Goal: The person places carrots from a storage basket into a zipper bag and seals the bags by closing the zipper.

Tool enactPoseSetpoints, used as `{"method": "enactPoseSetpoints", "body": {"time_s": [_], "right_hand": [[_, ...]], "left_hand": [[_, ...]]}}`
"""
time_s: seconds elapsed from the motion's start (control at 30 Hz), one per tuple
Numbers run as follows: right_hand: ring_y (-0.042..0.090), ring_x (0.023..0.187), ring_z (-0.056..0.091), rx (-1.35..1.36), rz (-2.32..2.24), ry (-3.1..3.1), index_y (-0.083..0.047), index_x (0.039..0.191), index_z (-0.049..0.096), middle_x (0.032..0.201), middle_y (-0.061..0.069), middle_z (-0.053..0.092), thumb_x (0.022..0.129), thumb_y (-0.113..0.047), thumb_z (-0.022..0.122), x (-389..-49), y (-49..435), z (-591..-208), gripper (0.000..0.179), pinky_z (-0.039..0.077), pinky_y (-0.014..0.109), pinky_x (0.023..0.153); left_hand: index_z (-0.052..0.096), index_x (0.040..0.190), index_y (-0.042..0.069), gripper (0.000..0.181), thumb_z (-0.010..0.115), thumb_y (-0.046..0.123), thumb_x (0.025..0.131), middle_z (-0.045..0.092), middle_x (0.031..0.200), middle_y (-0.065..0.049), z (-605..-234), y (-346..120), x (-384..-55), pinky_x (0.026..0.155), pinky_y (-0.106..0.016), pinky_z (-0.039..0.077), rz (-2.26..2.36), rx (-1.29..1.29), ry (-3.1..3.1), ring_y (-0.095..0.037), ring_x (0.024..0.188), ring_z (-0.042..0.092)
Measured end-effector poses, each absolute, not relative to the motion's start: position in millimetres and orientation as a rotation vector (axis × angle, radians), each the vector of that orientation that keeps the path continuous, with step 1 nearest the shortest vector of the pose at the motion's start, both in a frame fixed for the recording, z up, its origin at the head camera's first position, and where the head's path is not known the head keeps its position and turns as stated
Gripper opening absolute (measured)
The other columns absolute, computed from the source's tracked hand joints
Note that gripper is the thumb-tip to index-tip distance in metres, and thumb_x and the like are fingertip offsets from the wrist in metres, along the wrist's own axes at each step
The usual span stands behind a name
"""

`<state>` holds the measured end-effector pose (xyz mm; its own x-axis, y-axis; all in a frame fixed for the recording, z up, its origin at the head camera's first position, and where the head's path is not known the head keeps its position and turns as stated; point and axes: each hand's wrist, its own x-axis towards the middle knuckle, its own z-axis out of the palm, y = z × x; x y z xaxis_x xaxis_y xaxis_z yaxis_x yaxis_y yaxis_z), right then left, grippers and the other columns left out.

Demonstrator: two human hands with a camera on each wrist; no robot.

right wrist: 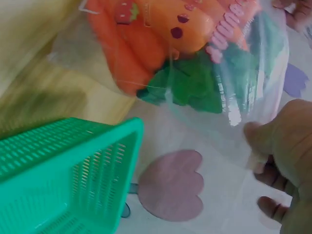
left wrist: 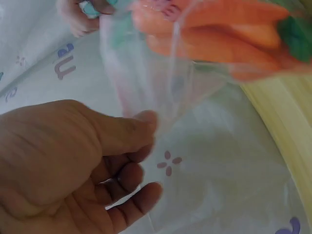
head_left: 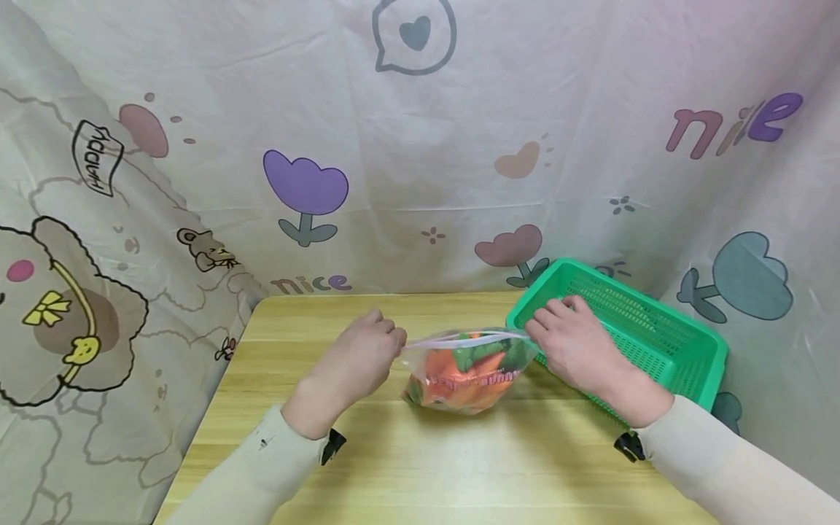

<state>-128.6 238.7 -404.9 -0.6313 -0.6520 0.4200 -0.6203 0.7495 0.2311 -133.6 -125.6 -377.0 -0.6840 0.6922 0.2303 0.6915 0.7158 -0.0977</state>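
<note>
A clear zip bag (head_left: 467, 373) with pink printing hangs between my two hands, at the middle of the table in the head view. Inside it are several orange carrots (left wrist: 219, 41) with green leafy tops (right wrist: 195, 83). My left hand (head_left: 367, 357) pinches the bag's upper left corner between thumb and forefinger, as the left wrist view shows. At the upper right corner, my right hand (head_left: 577, 350) pinches the film the same way. The bag's white zip strip runs across the top between them. Whether the bag's bottom touches the table is hard to tell.
A green plastic basket (head_left: 689, 328) with slotted walls stands at an angle on the right of the wooden table (head_left: 275, 364), close behind my right hand. A printed cloth (head_left: 420, 175) hangs behind the table and at both sides.
</note>
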Motion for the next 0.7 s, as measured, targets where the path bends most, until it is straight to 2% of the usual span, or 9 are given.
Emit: {"method": "enactPoseSetpoints", "body": {"time_s": [0.1,0.2,0.43,0.7], "right_hand": [[0.03,0.089,0.061,0.963,-0.081,-2.446,-0.008,0.092,0.068,0.089,0.007,0.068,0.086,-0.002,0.067,-129,237,-409,0.009,0.046,0.05,0.084],[0.031,0.086,0.06,0.922,0.026,-2.42,-0.008,0.091,0.068,0.088,0.007,0.068,0.089,-0.004,0.066,-129,234,-412,0.005,0.044,0.047,0.079],[0.03,0.085,0.062,0.946,0.125,-2.355,-0.009,0.095,0.071,0.088,0.007,0.069,0.093,-0.008,0.066,-130,230,-415,0.006,0.044,0.044,0.073],[0.026,0.084,0.06,0.94,0.126,-2.342,-0.01,0.095,0.068,0.087,0.003,0.068,0.098,-0.014,0.056,-130,240,-413,0.013,0.042,0.045,0.077]], "left_hand": [[0.074,0.09,0.008,0.007,0.081,0.008,0.09,0.073,0.084,-0.003,-377,-125,-131,0.072,-0.031,0.046,0.009,-1.111,-2.651,-0.019,0.075,0.051],[0.073,0.09,0.009,0.007,0.08,0.008,0.091,0.071,0.083,-0.001,-378,-124,-132,0.073,-0.031,0.046,-0.079,-1.073,-2.628,-0.019,0.075,0.053],[0.074,0.097,0.012,0.008,0.077,0.02,0.097,0.071,0.088,0.003,-384,-117,-138,0.076,-0.031,0.049,-0.325,-1.049,-2.712,-0.017,0.083,0.054],[0.073,0.088,0.01,0.009,0.082,0.009,0.09,0.07,0.081,0.001,-394,-125,-138,0.075,-0.031,0.052,-0.255,-1.001,-2.614,-0.018,0.08,0.055]]}}
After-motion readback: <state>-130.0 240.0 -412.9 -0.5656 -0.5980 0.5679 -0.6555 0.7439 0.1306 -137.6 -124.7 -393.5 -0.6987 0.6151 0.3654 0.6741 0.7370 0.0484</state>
